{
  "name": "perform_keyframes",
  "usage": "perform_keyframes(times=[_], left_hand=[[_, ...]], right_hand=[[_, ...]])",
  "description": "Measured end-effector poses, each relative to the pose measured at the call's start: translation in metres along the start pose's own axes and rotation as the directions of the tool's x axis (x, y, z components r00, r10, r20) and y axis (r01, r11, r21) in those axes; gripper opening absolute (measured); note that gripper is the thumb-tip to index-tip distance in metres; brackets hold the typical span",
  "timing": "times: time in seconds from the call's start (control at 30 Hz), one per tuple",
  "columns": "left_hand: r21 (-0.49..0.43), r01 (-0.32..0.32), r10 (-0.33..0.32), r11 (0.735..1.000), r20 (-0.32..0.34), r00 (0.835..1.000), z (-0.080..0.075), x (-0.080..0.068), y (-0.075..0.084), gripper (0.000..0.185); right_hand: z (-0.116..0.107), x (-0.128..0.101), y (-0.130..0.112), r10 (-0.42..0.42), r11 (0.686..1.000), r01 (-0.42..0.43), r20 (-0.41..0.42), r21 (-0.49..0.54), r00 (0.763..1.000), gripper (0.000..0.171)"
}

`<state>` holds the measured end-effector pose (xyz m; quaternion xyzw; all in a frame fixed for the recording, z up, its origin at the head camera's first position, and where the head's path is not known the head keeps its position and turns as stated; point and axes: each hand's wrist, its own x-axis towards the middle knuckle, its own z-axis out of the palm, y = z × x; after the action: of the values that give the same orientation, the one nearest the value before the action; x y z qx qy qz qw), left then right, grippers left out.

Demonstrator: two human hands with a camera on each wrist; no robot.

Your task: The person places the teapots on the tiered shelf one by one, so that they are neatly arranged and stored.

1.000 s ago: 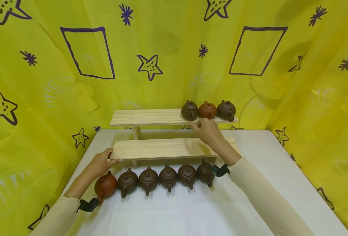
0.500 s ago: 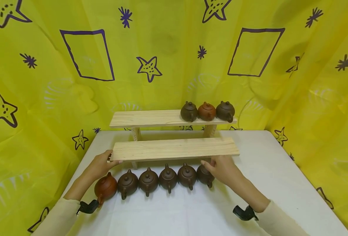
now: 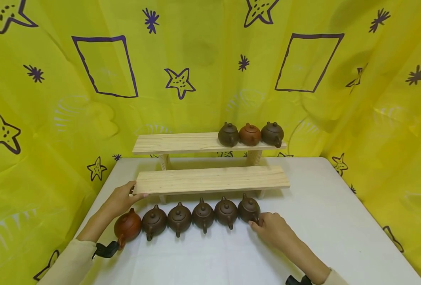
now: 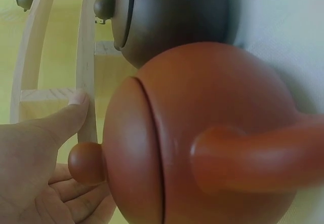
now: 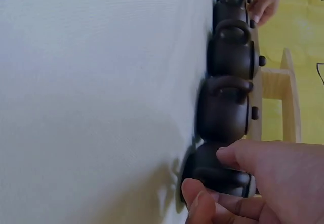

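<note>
Teapots: three stand on the upper shelf (image 3: 181,142) at its right end; six remain in a row on the surface (image 3: 320,206) before the bare lower shelf (image 3: 210,180). Your right hand (image 3: 272,229) pinches the handle of the rightmost dark teapot (image 3: 248,209). Your left hand (image 3: 119,200) grips the lower shelf's left end, beside the red teapot (image 3: 127,225).

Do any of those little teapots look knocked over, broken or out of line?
Nothing stands out. Six teapots stand upright in a tidy row on the white table, three more on the top shelf, lids on.
</note>
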<state>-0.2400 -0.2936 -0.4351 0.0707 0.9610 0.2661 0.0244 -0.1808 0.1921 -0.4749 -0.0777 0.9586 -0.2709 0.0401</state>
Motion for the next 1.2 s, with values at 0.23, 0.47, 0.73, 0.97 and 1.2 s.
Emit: perform_keyframes(times=[0.23,0.47,0.73,0.97,1.2], left_hand=[[-0.009,-0.008,0.008,1.000,-0.004,1.000,0.002,0.000,0.000,0.079],[0.001,-0.010,0.010,1.000,-0.004,1.000,0.001,0.001,-0.001,0.081],[0.005,-0.007,0.007,1.000,0.005,1.000,0.000,0.001,0.000,0.080],[0.009,-0.008,0.008,1.000,0.004,1.000,-0.001,0.000,-0.001,0.080],[0.000,-0.010,0.010,1.000,0.006,1.000,-0.002,0.000,0.001,0.078]], right_hand=[[0.013,0.001,-0.004,-0.053,0.997,0.048,-0.082,-0.060,0.995,0.049],[0.016,-0.001,-0.005,-0.066,0.997,0.063,-0.093,-0.034,0.993,0.040],[0.009,-0.007,-0.003,-0.091,0.996,0.091,-0.114,-0.007,0.989,0.038],[-0.006,-0.012,-0.009,-0.131,0.990,0.138,-0.140,0.036,0.981,0.038],[-0.023,-0.009,-0.029,-0.150,0.987,0.155,-0.113,0.034,0.982,0.035]])
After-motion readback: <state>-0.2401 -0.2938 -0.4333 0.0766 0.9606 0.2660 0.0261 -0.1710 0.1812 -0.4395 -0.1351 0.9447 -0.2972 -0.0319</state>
